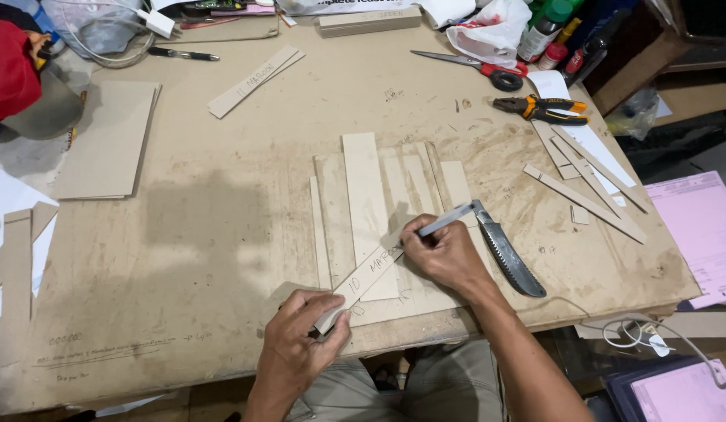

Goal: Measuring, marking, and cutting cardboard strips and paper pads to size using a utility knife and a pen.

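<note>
Head view: person seated at tabletop (222,234).
Strip: narrow cardboard strip (371,273) lies diagonally on stacked cardboard pieces (371,195); judged light, stiff, bendable; best held at ends.
Left hand (304,336): grip pinches strip's near end, pressing it down.
Right hand (449,254): fingers closed around grey pen (445,221), tip on strip.
Nearby: handsaw (507,250).
</note>
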